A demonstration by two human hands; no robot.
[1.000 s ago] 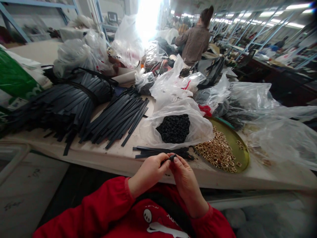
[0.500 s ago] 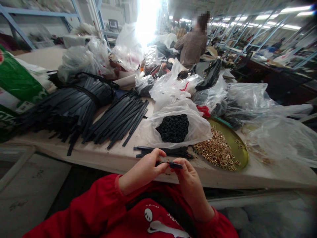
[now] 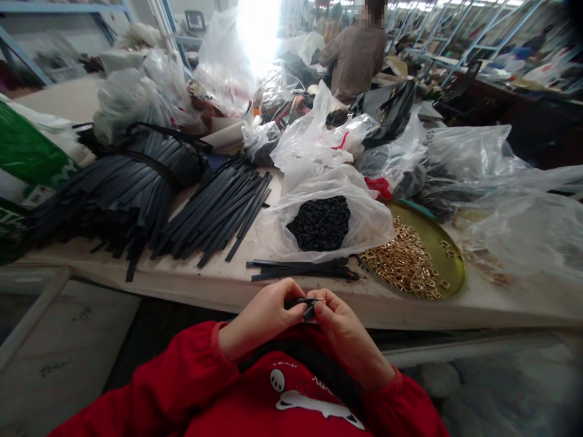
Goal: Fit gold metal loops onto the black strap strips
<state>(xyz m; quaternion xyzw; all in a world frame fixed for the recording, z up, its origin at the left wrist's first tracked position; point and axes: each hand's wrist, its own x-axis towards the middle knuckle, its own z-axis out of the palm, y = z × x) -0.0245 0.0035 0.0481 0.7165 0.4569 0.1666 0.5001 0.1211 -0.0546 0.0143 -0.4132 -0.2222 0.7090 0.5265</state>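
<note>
My left hand and my right hand meet just below the table's front edge, both pinched on a thin black strap whose end shows between the fingertips. A small metal piece glints on it. On the table right above my hands lie a few finished black straps. Behind them an open clear bag of small black loops rests, and to its right a round green-gold tray holds several gold buckles.
A fan of loose black straps and a large bundled heap of straps fill the table's left. Clear plastic bags crowd the right and back. A person in a brown top works at the far end.
My hands have drawn together and lowered a little; the strap end that stuck out to the right half a second ago is now tucked between my fingers. The view has tilted down slightly.
</note>
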